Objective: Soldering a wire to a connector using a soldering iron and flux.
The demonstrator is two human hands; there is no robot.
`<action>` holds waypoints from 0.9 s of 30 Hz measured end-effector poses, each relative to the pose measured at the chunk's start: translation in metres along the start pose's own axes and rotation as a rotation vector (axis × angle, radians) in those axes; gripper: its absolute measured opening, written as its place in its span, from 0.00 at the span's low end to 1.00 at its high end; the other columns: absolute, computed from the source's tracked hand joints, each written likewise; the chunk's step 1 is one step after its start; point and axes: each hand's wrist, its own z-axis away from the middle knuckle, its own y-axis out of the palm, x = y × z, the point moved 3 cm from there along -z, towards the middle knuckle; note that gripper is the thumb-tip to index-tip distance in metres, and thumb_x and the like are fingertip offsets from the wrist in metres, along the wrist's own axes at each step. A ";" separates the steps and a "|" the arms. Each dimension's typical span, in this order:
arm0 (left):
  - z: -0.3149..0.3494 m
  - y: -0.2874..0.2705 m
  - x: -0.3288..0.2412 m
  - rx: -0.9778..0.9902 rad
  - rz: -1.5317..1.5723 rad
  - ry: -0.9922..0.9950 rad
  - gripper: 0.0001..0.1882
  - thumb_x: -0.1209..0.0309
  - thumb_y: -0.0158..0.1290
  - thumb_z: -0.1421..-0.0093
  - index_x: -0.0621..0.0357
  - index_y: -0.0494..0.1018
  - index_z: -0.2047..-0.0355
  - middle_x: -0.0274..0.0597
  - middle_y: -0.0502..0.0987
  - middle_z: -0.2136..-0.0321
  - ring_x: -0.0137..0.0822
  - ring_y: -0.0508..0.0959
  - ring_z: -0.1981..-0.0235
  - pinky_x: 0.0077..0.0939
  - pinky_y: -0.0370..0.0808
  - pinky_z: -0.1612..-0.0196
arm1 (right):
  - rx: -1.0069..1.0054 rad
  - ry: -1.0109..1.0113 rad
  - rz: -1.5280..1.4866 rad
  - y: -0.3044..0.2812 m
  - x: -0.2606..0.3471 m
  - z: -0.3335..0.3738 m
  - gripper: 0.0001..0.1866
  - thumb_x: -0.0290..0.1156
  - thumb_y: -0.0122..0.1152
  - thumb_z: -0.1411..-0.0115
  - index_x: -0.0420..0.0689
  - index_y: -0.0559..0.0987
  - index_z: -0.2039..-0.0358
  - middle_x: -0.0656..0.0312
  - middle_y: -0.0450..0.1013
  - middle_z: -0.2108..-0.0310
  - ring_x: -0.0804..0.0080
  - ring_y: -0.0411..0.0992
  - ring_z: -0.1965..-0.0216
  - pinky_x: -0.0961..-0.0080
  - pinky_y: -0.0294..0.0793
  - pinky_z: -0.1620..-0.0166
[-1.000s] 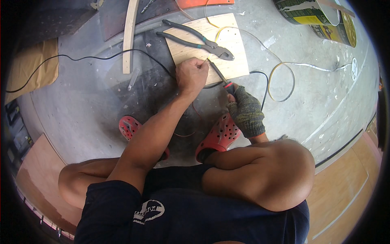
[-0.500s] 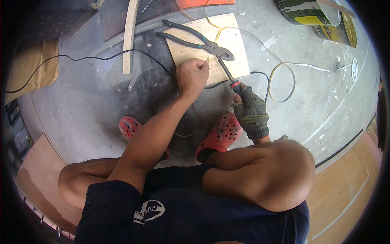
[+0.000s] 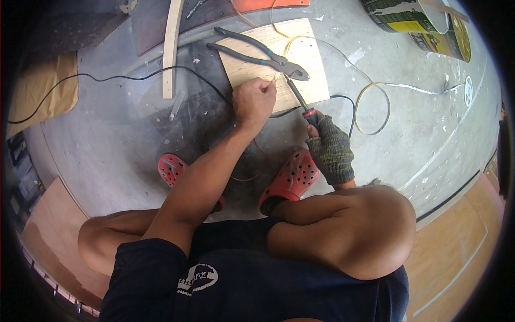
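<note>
- Our left hand [image 3: 253, 104], bare, is closed in a pinch, with thumb and forefinger gripping a yellow wire end [image 3: 276, 78] (only a short bit of it shows past the fingertips).
- Our right hand [image 3: 330, 149], in a dark knitted glove that leaves the fingertips bare, is wrapped around the black handle of a soldering iron [image 3: 299, 96].
- The iron has a red ring and a metal shaft, which slants up and left across a pale wooden board [image 3: 315, 86]; its tip is near the wire end, though we cannot tell whether anything touches.
- On that same board lie dark pliers [image 3: 280, 64], handles toward the upper left, head just above the iron's tip.
- A long thin wire [image 3: 288, 45] crosses the board's upper part and loops on the floor [image 3: 123, 161] to our right.
- A black cord [image 3: 185, 66] runs in from our left toward the board.
- Beyond our left hand lies a wooden strip [image 3: 170, 48]; two cans [image 3: 399, 13] sit together at the upper right.
</note>
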 end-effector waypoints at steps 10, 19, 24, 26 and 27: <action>0.000 0.001 0.005 0.001 0.052 -0.012 0.10 0.67 0.64 0.46 0.63 0.83 0.73 0.44 0.83 0.79 0.32 0.82 0.79 0.26 0.77 0.70 | -0.028 0.009 0.011 -0.002 0.001 0.002 0.19 0.37 0.56 0.33 0.45 0.74 0.44 0.49 0.78 0.69 0.52 0.79 0.68 0.60 0.76 0.64; 0.000 0.000 0.005 0.015 0.036 -0.019 0.11 0.66 0.64 0.45 0.63 0.83 0.73 0.44 0.83 0.79 0.31 0.81 0.80 0.28 0.76 0.70 | 0.044 0.018 0.015 -0.001 0.002 0.001 0.21 0.36 0.58 0.36 0.47 0.74 0.44 0.48 0.78 0.66 0.44 0.77 0.63 0.55 0.75 0.61; -0.001 -0.001 0.004 0.028 0.021 -0.012 0.11 0.66 0.65 0.45 0.63 0.82 0.73 0.45 0.83 0.79 0.32 0.81 0.80 0.29 0.76 0.70 | 0.063 -0.001 0.019 0.002 0.004 -0.001 0.21 0.36 0.58 0.37 0.47 0.73 0.44 0.47 0.78 0.64 0.43 0.77 0.62 0.54 0.75 0.60; -0.001 -0.001 0.003 0.033 0.019 -0.006 0.11 0.66 0.65 0.45 0.63 0.82 0.74 0.45 0.83 0.79 0.32 0.81 0.80 0.29 0.76 0.70 | 0.077 0.006 0.023 0.002 0.005 -0.001 0.21 0.36 0.58 0.37 0.47 0.73 0.44 0.46 0.78 0.64 0.43 0.77 0.61 0.54 0.75 0.60; -0.001 -0.001 0.004 0.039 0.024 -0.014 0.11 0.65 0.65 0.45 0.63 0.82 0.73 0.45 0.83 0.79 0.33 0.81 0.80 0.29 0.76 0.70 | 0.079 0.003 0.016 0.002 0.005 -0.001 0.20 0.35 0.58 0.37 0.47 0.73 0.44 0.46 0.78 0.64 0.43 0.77 0.61 0.54 0.75 0.59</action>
